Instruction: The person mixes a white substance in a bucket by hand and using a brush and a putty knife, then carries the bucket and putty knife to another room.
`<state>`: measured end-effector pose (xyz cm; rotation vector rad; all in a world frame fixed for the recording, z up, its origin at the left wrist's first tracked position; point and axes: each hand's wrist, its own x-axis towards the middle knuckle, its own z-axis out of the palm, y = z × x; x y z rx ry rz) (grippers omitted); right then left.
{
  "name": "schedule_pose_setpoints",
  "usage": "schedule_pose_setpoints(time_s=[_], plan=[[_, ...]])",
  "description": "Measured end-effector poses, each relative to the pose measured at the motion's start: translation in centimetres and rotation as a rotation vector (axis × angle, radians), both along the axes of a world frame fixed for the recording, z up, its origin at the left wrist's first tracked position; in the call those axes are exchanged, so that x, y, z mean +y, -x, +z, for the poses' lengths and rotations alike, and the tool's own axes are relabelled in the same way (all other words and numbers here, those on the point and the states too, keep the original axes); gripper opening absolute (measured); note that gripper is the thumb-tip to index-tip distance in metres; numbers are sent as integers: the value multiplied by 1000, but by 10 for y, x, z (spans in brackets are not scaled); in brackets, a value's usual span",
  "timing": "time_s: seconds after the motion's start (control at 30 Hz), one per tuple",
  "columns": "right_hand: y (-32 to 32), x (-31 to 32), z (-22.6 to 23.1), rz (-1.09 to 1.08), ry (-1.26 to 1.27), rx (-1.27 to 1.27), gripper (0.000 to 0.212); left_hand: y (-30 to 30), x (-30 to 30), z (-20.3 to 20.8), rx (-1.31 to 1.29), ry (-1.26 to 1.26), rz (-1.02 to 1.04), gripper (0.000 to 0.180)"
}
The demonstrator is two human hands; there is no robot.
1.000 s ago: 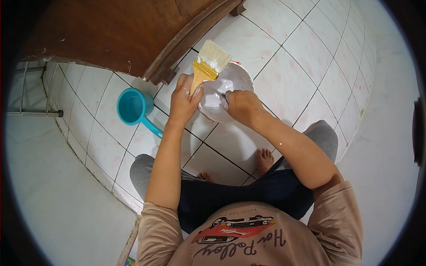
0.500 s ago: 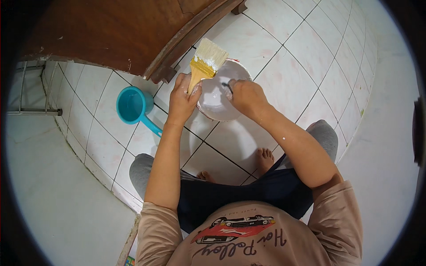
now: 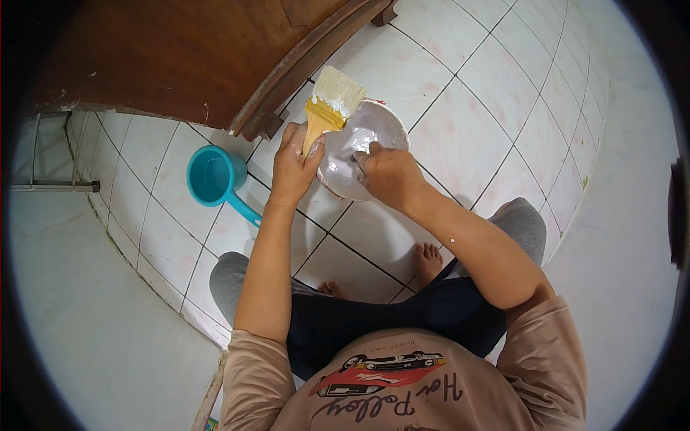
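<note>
My left hand (image 3: 293, 167) is closed round the wooden handle of a wide paintbrush (image 3: 335, 100), its pale bristles pointing up and white paint near their base. Just beside the brush stands a round bucket (image 3: 398, 123) with glossy white paint (image 3: 346, 149) inside. My right hand (image 3: 392, 177) is over the bucket's right side, its fingers curled at the paint. A small dark part shows at those fingers, but what they grip is mostly hidden. White smears mark the fingers of my left hand.
A turquoise dipper (image 3: 238, 169) with a long handle stands on the tiled floor (image 3: 496, 108) to the left. Brown wooden furniture (image 3: 165, 57) fills the far left. A metal frame (image 3: 54, 185) is by the left wall. My bare feet (image 3: 428, 263) are on the near tiles.
My right hand has moved toward me and slightly left over the bucket, and the paint surface looks more rippled. The brush in my left hand has shifted slightly toward me.
</note>
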<state>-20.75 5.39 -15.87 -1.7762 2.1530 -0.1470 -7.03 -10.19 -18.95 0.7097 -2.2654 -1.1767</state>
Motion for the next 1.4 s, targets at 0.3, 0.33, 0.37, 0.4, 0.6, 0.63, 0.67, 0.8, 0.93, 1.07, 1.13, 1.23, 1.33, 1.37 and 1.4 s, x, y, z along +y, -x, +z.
schedule_pose_setpoints(time_s=[0.3,0.33,0.37,0.4,0.6,0.63,0.67,0.8,0.93,1.07,1.13,1.23,1.33,1.37,1.4], plan=[[-1,-1,9,-87,-46,51,32,1,0,0,-16,-16,-3,23],[-4,-3,13,-57,-175,8,33,0,-1,-1,-23,-14,3,22],[-3,-2,13,-59,-177,9,33,1,0,-1,-26,-14,2,22],[-3,-2,12,-70,-157,14,33,1,0,-1,-26,-15,0,22],[16,3,-7,-206,13,126,29,6,2,-1,11,-28,-14,23],[19,5,-10,-244,1,136,29,7,2,-2,-5,-29,-12,23],[18,4,-6,-237,2,134,29,4,2,-4,-25,-30,-2,23],[21,4,9,-185,-220,6,27,0,2,-11,-10,-57,23,24],[33,-4,25,-331,-173,-32,28,-3,7,-27,-17,-117,30,27],[38,-5,15,-321,-144,89,29,5,22,-20,-39,-163,28,29],[34,-4,11,-271,-215,163,29,6,30,-17,-35,-170,32,28],[31,-4,5,-235,-355,113,29,7,32,-14,-38,-226,63,24],[24,-8,13,-193,-368,6,26,8,32,-17,-33,-197,70,22],[25,-7,11,-195,-371,3,26,8,32,-16,-27,-185,63,22],[27,-6,8,-271,-324,-49,26,8,33,-16,-22,-173,55,21]])
